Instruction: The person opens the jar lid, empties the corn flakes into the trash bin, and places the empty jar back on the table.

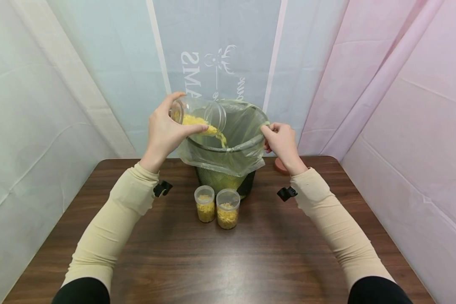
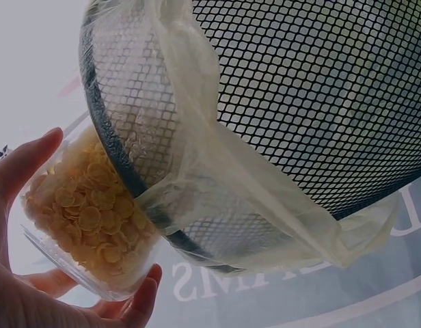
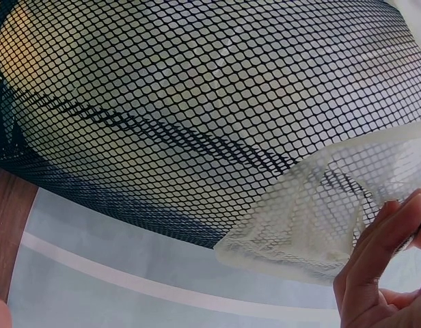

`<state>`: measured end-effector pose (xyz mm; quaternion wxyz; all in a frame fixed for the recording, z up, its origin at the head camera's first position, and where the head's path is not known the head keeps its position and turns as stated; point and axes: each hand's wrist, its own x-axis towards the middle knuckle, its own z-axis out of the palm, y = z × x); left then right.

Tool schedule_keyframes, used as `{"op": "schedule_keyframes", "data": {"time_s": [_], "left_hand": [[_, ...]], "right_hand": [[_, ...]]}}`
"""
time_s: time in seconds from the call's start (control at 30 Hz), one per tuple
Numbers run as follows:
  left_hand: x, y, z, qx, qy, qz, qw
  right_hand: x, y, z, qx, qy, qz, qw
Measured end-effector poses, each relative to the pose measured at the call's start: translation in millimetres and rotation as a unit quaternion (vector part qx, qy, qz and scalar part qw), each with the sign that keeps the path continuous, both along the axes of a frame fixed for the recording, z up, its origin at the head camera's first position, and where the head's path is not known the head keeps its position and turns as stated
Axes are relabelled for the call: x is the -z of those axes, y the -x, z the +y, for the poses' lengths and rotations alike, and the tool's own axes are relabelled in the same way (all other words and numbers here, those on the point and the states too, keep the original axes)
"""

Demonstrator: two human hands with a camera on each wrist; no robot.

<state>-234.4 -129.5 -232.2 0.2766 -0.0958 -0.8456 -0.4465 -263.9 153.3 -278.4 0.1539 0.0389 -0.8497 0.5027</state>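
Observation:
My left hand [image 1: 166, 128] grips a clear plastic jar [image 2: 94, 205] of yellow flakes, tipped on its side over the rim of a mesh wastebasket [image 2: 313, 89]. Flakes [image 1: 221, 138] spill from its mouth into the basket in the head view. A thin pale-yellow bag [image 1: 220, 159] lines the basket and folds down over its rim. On the far side, my right hand [image 1: 282, 139] pinches the bag-covered rim between thumb and fingers. In the right wrist view the fingers [image 3: 381, 253] curl at the bag's edge.
Two smaller clear jars, a left one [image 1: 205, 207] and a right one [image 1: 228, 213], stand before the basket, partly filled with yellow flakes. A reddish round lid [image 1: 280, 165] lies behind my right wrist. Curtains surround the brown wooden table [image 1: 220, 270] at the back and sides.

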Motion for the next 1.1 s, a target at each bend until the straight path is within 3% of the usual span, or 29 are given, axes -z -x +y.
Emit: {"op": "schedule_keyframes", "data": {"time_s": [1.1], "left_hand": [[-4.6,-0.7,-1.3,0.011,-0.028,0.003,0.9996]], "right_hand": [[0.2,-0.3,0.3,-0.003,0.003,0.000,1.000]]}}
